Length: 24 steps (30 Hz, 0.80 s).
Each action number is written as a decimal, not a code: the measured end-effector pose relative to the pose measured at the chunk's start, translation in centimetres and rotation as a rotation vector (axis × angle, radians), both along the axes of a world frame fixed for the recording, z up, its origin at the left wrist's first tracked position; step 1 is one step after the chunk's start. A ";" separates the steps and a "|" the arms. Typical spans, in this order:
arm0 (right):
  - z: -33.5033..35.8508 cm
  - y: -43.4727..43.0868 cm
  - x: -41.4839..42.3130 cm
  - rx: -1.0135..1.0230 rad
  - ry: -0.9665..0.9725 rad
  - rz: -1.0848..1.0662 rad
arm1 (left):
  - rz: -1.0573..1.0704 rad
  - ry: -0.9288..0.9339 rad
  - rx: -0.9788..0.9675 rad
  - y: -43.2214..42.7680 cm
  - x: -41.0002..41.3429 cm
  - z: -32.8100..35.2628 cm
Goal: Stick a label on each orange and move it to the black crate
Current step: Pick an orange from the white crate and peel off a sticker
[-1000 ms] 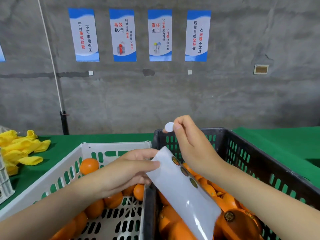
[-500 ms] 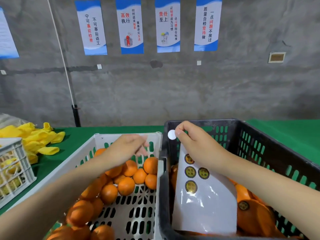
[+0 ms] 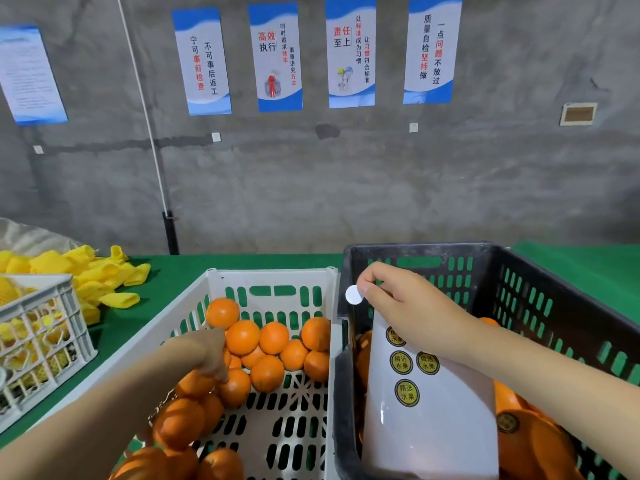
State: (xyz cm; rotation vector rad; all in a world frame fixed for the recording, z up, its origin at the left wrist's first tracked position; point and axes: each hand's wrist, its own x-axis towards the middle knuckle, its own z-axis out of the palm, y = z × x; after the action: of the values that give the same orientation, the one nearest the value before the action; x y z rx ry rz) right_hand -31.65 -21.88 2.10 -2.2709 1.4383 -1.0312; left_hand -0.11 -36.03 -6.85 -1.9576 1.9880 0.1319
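The right hand [image 3: 412,306] pinches a round white label [image 3: 354,294] at its fingertips above the near-left corner of the black crate [image 3: 554,299], and the label sheet [image 3: 429,410] hangs below the same hand into that crate, covering some labelled oranges [image 3: 519,427]. Left of the black crate, the left hand [image 3: 207,351] reaches down into the white crate [image 3: 270,282], fingers curled onto an orange [image 3: 233,388] in the pile. Farther left lie yellow foam sleeves [image 3: 104,282] and a grey basket [image 3: 41,341].
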 end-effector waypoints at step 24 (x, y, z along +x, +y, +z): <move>0.4 -0.6 -0.8 -0.168 0.023 -0.227 | -0.675 0.672 -0.719 7.6 -10.5 6.8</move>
State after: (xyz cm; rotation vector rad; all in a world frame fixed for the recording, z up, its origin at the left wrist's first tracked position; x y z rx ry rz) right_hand -32.40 -22.46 2.53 -2.2765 1.7097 -1.2388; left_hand -10.65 -28.40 -0.04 -1.5378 3.4121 -0.1398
